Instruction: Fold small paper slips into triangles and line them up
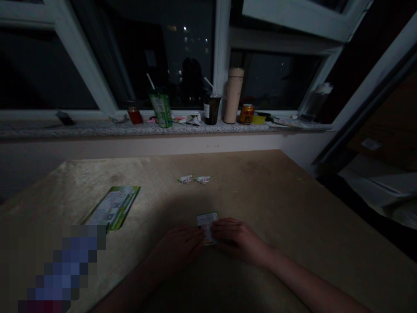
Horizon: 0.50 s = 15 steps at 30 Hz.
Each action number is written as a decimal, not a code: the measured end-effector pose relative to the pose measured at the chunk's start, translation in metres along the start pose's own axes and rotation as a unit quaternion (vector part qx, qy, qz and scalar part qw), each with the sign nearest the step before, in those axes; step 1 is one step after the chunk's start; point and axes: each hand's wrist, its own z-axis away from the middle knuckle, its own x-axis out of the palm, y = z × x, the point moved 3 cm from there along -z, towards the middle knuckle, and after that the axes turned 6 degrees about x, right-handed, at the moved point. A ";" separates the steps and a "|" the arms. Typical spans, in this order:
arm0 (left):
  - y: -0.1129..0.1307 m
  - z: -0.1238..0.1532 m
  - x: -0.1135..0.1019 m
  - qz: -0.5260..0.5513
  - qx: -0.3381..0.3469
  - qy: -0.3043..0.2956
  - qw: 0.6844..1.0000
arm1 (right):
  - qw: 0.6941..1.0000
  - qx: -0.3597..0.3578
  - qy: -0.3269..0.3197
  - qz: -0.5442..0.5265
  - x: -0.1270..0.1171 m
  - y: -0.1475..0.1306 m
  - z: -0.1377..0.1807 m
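Both my hands rest on a tan table point(280, 195) in dim light, meeting over a small printed paper piece point(206, 221). My left hand point(180, 246) presses its fingertips against the paper's left edge. My right hand point(236, 240) lies on the paper's right side with fingers curled over it. The lower part of the paper is hidden under my fingers. Two small folded paper shapes point(194, 179) lie farther back at the table's middle.
A green printed leaflet point(112, 208) lies at the left of the table. The stone windowsill point(97, 128) carries a green cup with straw point(160, 108), a dark cup point(211, 108), a tall flask point(233, 95), a can point(246, 114) and a red jar point(134, 115).
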 end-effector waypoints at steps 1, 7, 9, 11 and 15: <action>0.000 -0.001 -0.001 0.014 -0.007 -0.002 1.000 | 1.000 0.006 0.015 -0.012 0.000 0.001 0.000; -0.004 0.004 -0.004 0.030 0.001 -0.029 0.999 | 0.994 0.045 0.069 -0.067 0.000 0.006 -0.002; -0.005 0.008 -0.004 0.025 0.006 -0.039 0.999 | 0.990 0.067 0.077 -0.094 0.000 0.008 -0.004; -0.005 0.010 -0.004 0.027 0.008 -0.059 0.998 | 0.987 0.090 0.082 -0.104 -0.001 0.009 -0.005; -0.002 0.013 -0.003 0.038 0.010 -0.096 0.995 | 0.987 0.116 0.103 -0.048 0.001 0.013 -0.010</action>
